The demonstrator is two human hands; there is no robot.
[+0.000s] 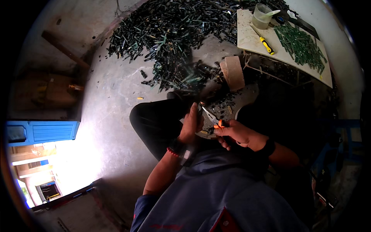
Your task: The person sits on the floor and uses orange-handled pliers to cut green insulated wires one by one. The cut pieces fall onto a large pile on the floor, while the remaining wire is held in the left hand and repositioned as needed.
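Observation:
My right hand (242, 134) grips long-nose pliers (211, 116) with orange handles, their jaws pointing up and left. The pliers' tip is close to a small dark piece (200, 108) in my left hand (191, 121), whose thumb points upward. Whether the jaws touch the piece cannot be told. Dark scraps and a few yellowish parts lie on the floor between my legs. Beyond my knees spreads a large heap of dark and green strips (174, 34), perhaps circuit board pieces.
At the upper right, a pale board (246, 37) bears a plastic cup (261, 17), a yellow and black screwdriver (266, 45) and a pile of green strips (301, 46). Brown slabs (233, 74) lie near the board. A blue door (52, 132) stands at the left.

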